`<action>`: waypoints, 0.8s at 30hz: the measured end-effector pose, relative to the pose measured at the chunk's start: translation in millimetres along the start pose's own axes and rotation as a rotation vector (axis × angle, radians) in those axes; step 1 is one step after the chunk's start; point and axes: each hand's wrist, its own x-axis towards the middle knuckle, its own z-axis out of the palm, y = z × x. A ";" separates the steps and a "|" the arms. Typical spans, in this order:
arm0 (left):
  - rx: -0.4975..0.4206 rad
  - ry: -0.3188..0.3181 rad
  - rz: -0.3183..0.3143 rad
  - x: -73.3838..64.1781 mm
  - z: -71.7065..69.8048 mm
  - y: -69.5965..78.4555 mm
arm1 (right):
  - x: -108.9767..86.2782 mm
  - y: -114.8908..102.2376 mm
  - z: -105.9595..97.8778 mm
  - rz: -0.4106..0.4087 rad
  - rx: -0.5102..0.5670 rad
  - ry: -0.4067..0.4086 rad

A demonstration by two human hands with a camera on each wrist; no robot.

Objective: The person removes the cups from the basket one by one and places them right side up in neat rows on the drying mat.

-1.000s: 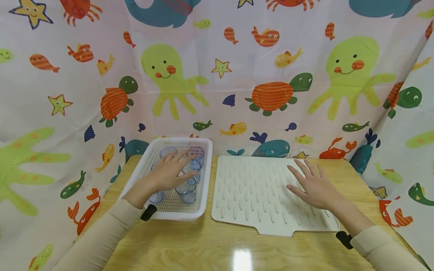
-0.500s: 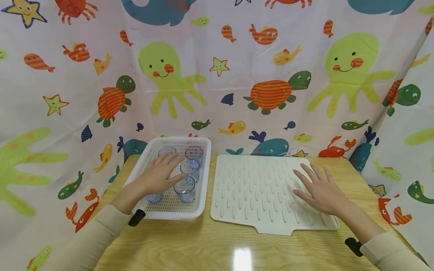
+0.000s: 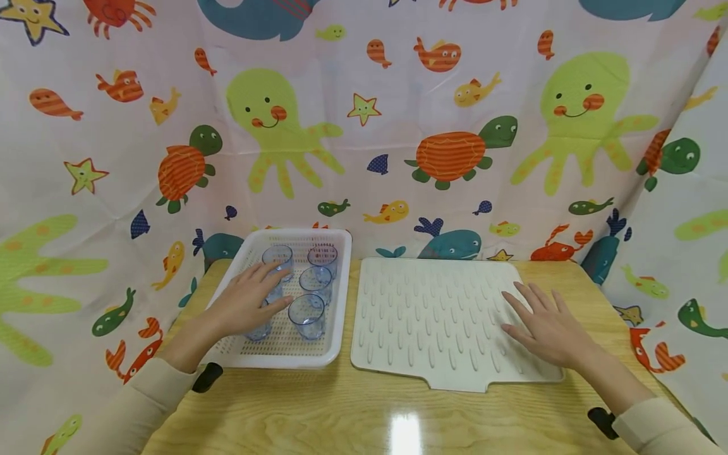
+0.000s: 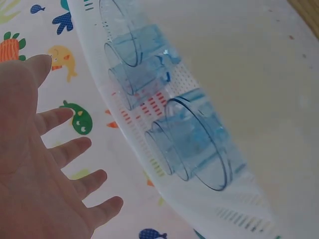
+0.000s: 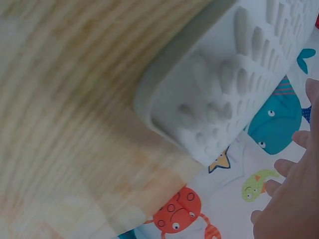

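Note:
My left hand (image 3: 239, 304) is held over the left side of a white perforated plastic basket (image 3: 344, 297), fingers spread and holding nothing. Several clear, blue-tinted drinking glasses (image 3: 307, 316) stand upright in the basket, two columns of them; the hand partly covers the left column. In the left wrist view, the fingers (image 4: 75, 152) are apart from the glasses (image 4: 199, 142). Over the right edge of an off-white ridged draining board (image 3: 421, 316) is my right hand (image 3: 550, 332), also spread and holding nothing. The right wrist view has the board's corner (image 5: 174, 109) beside that hand.
Basket and board lie side by side on a light wooden table (image 3: 296, 404), a narrow gap between them. A curtain (image 3: 364, 63) printed with sea animals hangs behind the table and along both sides.
My left hand has drawn left and slightly back toward me, uncovering more of the glasses. The right hand has shifted right and a little nearer me. Basket, glasses and board stay put.

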 end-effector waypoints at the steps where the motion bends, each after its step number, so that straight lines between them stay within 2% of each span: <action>1: -0.002 0.001 -0.002 -2.1 0.3 -1.1 | -1.2 0.9 1.7 0.004 0.005 -0.008; 13: -0.010 0.013 -0.036 -20.8 1.9 -9.5 | -7.5 6.6 15.1 0.037 0.035 -0.073; 24: -0.034 -0.006 -0.087 -34.3 10.1 -17.2 | -25.4 14.1 24.3 0.067 0.054 -0.121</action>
